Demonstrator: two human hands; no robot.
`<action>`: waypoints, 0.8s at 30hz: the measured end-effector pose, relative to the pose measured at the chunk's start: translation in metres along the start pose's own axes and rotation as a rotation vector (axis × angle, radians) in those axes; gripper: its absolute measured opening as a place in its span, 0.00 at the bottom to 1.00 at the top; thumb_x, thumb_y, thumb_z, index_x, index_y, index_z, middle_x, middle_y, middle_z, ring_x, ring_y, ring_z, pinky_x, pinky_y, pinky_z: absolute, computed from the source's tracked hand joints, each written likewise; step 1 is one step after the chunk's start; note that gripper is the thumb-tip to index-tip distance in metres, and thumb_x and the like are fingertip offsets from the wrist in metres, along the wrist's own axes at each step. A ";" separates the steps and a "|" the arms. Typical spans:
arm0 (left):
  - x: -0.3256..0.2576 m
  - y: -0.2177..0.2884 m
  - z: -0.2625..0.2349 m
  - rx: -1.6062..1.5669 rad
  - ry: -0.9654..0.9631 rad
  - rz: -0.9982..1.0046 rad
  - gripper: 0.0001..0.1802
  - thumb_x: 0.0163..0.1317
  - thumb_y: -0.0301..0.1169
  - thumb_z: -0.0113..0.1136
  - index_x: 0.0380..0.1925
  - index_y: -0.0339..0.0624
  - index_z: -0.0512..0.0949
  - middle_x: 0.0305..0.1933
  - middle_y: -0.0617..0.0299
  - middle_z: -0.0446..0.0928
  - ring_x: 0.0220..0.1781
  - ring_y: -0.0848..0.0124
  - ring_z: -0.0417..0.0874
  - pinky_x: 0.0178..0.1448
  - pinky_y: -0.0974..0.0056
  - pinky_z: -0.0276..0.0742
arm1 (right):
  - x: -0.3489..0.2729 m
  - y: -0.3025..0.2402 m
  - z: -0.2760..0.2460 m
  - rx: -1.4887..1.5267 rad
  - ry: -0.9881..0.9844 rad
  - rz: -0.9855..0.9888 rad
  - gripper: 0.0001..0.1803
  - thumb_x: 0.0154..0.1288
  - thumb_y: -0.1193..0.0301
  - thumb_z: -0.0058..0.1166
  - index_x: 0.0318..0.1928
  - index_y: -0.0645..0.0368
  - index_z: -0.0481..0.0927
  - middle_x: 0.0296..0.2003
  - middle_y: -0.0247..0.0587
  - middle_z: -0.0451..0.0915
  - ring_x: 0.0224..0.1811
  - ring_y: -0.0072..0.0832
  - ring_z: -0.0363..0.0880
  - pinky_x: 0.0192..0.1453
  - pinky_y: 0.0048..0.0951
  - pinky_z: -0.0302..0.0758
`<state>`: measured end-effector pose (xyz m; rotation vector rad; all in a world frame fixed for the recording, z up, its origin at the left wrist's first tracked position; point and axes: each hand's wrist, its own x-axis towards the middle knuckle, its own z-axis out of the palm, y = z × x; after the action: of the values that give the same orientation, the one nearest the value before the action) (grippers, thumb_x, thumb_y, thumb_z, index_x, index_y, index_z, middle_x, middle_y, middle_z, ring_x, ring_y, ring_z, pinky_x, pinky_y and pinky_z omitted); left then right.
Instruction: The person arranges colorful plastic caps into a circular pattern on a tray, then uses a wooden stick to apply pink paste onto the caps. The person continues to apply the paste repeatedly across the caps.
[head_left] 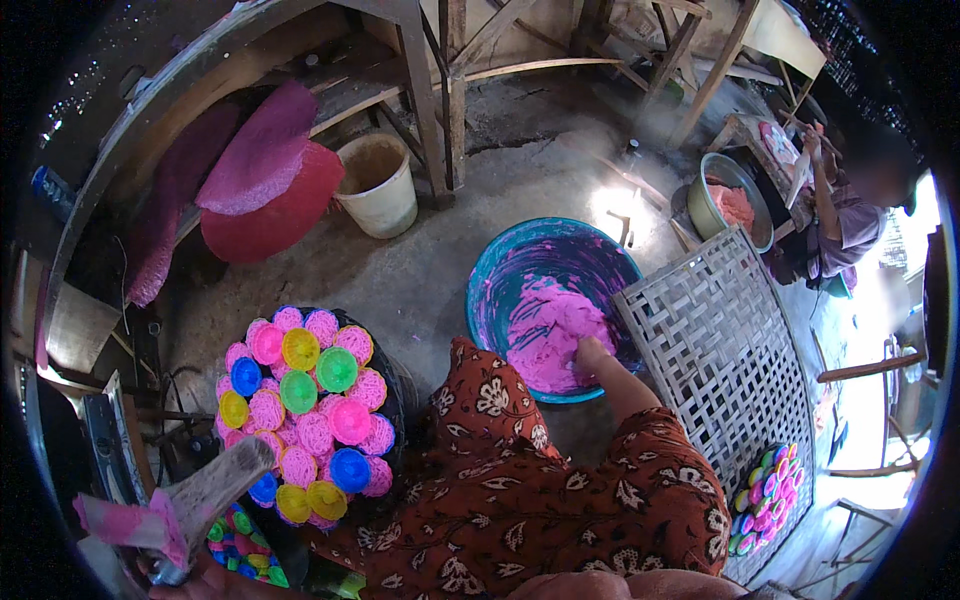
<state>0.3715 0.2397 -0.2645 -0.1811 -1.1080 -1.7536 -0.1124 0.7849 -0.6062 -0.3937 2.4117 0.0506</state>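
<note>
My right hand (592, 354) reaches down into a teal basin (484, 262) and is closed into pink dough (545, 325), its fingertips sunk out of sight. Streaks of dough smear the basin's inner wall. At the lower left edge lies my left hand (205, 581), dark and partly cut off, its fingers not readable. It is nearest to a thick wooden lever (222, 483) with pink-smeared wrapping (125, 522). Beside the lever, a heap of small coloured cups bears nests of pink strands (298, 466); some cups, such as a green one (298, 391), are turned upside down.
A woven bamboo tray (715, 330) leans right of the basin, with more coloured cups (765, 500) at its lower end. Behind stand a cream bucket (378, 185) and red-pink sheets (270, 205). Another person (850, 215) works at far right near a basin of orange dough (732, 205).
</note>
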 end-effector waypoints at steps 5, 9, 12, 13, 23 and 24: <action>0.028 -0.067 0.085 -0.117 -0.175 -0.149 0.25 0.63 0.48 0.49 0.54 0.44 0.69 0.64 0.50 0.62 0.66 0.55 0.61 0.67 0.45 0.57 | -0.004 0.021 0.014 -0.181 -0.115 -0.214 0.17 0.49 0.59 0.62 0.30 0.62 0.82 0.34 0.47 0.81 0.35 0.37 0.81 0.37 0.37 0.77; 0.034 -0.105 0.109 0.068 -0.159 -0.212 0.21 0.61 0.39 0.53 0.53 0.48 0.68 0.59 0.53 0.65 0.65 0.47 0.60 0.67 0.43 0.53 | -0.103 0.011 -0.074 0.928 -0.158 -0.050 0.14 0.62 0.63 0.53 0.27 0.61 0.78 0.22 0.34 0.76 0.24 0.22 0.74 0.25 0.25 0.68; 0.044 -0.156 0.152 0.183 -0.353 -0.234 0.19 0.54 0.33 0.61 0.47 0.45 0.71 0.49 0.54 0.70 0.57 0.53 0.68 0.59 0.49 0.67 | -0.137 0.019 -0.095 1.175 0.014 -0.278 0.13 0.65 0.64 0.49 0.28 0.59 0.77 0.20 0.26 0.72 0.22 0.15 0.68 0.25 0.18 0.63; 0.044 -0.161 0.158 0.180 -0.279 -0.361 0.17 0.52 0.31 0.62 0.43 0.45 0.72 0.44 0.58 0.71 0.51 0.58 0.71 0.52 0.55 0.71 | -0.156 0.010 -0.119 1.227 -0.023 -0.307 0.12 0.65 0.65 0.50 0.29 0.60 0.77 0.20 0.25 0.71 0.22 0.15 0.68 0.25 0.18 0.62; 0.029 -0.271 0.267 1.144 -0.944 -0.365 0.26 0.41 0.48 0.67 0.42 0.53 0.79 0.47 0.55 0.74 0.49 0.57 0.76 0.51 0.58 0.73 | -0.240 -0.030 -0.275 0.673 -0.032 -0.906 0.24 0.64 0.56 0.49 0.53 0.58 0.76 0.25 0.30 0.77 0.25 0.16 0.71 0.27 0.22 0.67; 0.028 -0.268 0.271 1.082 -0.947 -0.347 0.25 0.42 0.47 0.67 0.43 0.53 0.79 0.47 0.56 0.74 0.49 0.57 0.76 0.52 0.58 0.73 | -0.246 -0.041 -0.288 0.537 0.049 -1.008 0.22 0.63 0.57 0.50 0.51 0.60 0.77 0.23 0.32 0.76 0.23 0.18 0.71 0.26 0.24 0.66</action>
<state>0.0466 0.4401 -0.2535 -0.1403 -2.7463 -1.0604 -0.1039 0.7713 -0.2257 -1.2746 1.8995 -1.0172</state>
